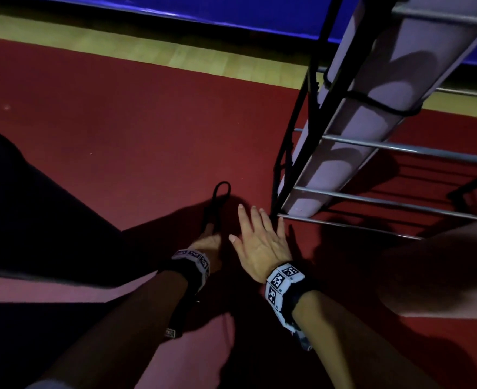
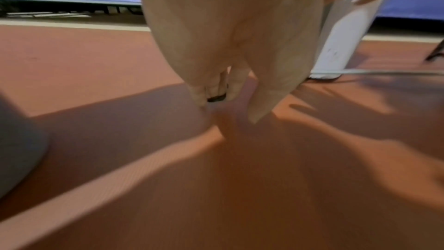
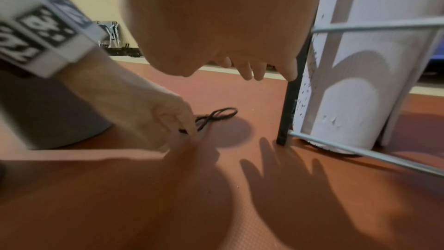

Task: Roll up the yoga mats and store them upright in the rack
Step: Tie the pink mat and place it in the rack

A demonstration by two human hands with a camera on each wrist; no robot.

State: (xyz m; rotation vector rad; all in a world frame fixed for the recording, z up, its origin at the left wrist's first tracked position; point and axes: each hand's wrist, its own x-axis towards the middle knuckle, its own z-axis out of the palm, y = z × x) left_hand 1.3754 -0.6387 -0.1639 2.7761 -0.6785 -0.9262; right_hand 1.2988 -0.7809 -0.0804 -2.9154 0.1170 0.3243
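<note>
Red mat (image 1: 153, 130) lies flat on the floor, unrolled, its far edge against a strip of wooden floor (image 1: 136, 51). Black elastic strap (image 1: 217, 202) lies on the mat, looped end pointing to the far edge. Left hand (image 1: 207, 245) pinches the near end of the strap between curled fingertips (image 3: 187, 121); the wrist view confirms a dark band caught in the fingers. Right hand (image 1: 259, 242) hovers just right of the left, palm down, fingers spread and straight, holding nothing; its shadow falls on the mat below. Lavender rolled mat (image 1: 372, 113) stands upright in the metal rack (image 1: 400, 148) at the mat's right edge, bound with a black strap round its middle. Rack's black leg (image 3: 287, 113) rests on the red mat, close to the right hand's fingertips. Blue padding (image 1: 203, 7) runs beyond the wooden strip.
</note>
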